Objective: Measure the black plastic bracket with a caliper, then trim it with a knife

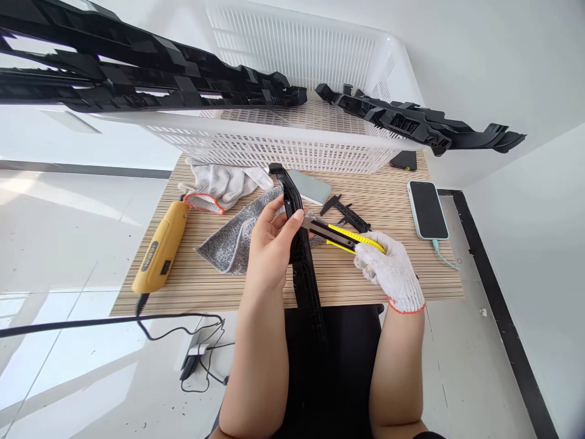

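Note:
Bare, my left hand point(273, 242) is closed round a long black plastic part point(305, 281), which slants down over the table's front edge towards my lap. A white knit glove with an orange cuff covers my right hand point(388, 268). Its fingers wrap a yellow and black utility knife point(346, 236). The blade end reaches the black part beside my left thumb; whether it cuts in I cannot tell. Under my left hand lies a grey cloth point(233, 235). Behind the knife rests a black caliper point(348, 214).
A white plastic basket point(283, 131) at the back holds long black parts point(183, 76) and another black part point(411, 122) over its rim. A yellow corded tool point(161, 247), a spare glove point(223, 183), a grey-green flat box point(311, 186) and a phone point(428, 210) lie on the table point(260, 299).

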`<state>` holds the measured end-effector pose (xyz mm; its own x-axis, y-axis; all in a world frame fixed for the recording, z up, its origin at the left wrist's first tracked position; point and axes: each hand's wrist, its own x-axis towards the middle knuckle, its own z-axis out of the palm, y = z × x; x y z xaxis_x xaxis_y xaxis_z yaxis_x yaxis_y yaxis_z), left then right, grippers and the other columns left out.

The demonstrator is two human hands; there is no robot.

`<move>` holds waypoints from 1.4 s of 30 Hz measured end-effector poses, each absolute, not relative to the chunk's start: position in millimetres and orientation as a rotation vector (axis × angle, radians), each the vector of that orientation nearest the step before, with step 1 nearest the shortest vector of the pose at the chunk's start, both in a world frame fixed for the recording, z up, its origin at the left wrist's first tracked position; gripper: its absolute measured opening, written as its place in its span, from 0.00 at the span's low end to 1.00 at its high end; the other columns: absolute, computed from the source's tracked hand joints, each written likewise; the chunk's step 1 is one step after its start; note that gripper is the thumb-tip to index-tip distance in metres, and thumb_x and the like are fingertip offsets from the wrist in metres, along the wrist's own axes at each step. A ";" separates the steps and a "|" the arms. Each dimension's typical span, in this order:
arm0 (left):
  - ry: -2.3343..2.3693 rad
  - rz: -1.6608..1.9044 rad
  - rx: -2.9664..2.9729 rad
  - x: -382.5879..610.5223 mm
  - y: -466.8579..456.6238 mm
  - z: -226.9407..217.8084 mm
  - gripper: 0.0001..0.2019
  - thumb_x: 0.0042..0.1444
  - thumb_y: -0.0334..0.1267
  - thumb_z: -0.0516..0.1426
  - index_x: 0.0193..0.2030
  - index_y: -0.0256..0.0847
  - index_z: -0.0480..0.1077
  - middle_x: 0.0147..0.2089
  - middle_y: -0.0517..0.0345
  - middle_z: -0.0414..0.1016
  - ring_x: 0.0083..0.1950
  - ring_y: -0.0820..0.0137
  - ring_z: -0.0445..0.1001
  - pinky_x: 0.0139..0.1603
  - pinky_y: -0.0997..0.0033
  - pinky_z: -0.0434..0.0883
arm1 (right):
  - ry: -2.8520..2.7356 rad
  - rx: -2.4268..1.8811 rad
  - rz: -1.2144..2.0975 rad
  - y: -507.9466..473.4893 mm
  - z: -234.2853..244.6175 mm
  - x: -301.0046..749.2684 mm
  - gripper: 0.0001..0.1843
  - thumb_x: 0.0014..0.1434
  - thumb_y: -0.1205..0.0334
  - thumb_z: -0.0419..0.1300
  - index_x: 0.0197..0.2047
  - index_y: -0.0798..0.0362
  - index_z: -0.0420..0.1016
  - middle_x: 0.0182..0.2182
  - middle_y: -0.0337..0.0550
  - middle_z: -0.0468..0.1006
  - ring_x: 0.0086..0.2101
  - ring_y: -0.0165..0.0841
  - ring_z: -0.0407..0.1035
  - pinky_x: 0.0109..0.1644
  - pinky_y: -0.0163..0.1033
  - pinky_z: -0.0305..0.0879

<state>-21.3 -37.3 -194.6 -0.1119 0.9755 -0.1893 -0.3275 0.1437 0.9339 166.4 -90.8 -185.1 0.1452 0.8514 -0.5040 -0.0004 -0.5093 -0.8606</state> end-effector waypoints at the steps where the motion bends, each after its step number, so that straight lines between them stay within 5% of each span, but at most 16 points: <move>1: 1.143 1.318 0.778 -21.4 -37.2 -194.7 0.23 0.50 0.45 0.69 0.52 0.43 0.73 0.42 0.54 0.79 0.39 0.70 0.79 0.35 0.74 0.79 | -0.829 -1.683 1.454 -90.8 -185.1 166.3 0.16 0.52 0.51 0.67 0.40 0.51 0.75 0.20 0.35 0.71 0.18 0.23 0.57 0.18 0.26 0.50; 30: 1.167 1.344 0.741 -24.5 -34.8 -201.9 0.19 0.56 0.46 0.64 0.52 0.45 0.72 0.43 0.54 0.80 0.43 0.65 0.81 0.37 0.70 0.80 | -0.851 -1.708 1.417 -89.9 -185.2 165.2 0.16 0.51 0.51 0.66 0.41 0.51 0.77 0.20 0.34 0.71 0.18 0.24 0.58 0.18 0.29 0.51; 42: 1.259 1.322 0.754 -47.5 -36.2 -201.9 0.22 0.50 0.46 0.67 0.51 0.43 0.72 0.41 0.55 0.80 0.31 0.71 0.79 0.31 0.74 0.78 | -0.984 -1.736 1.451 -88.6 -183.8 152.5 0.15 0.53 0.49 0.66 0.38 0.51 0.77 0.21 0.36 0.72 0.20 0.25 0.60 0.20 0.30 0.53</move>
<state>-47.5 -36.2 -201.9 -0.1901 0.9544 -0.2302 -0.2766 0.1730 0.9453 152.5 -88.6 -183.8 0.1008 0.8671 -0.4878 0.1325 -0.4977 -0.8572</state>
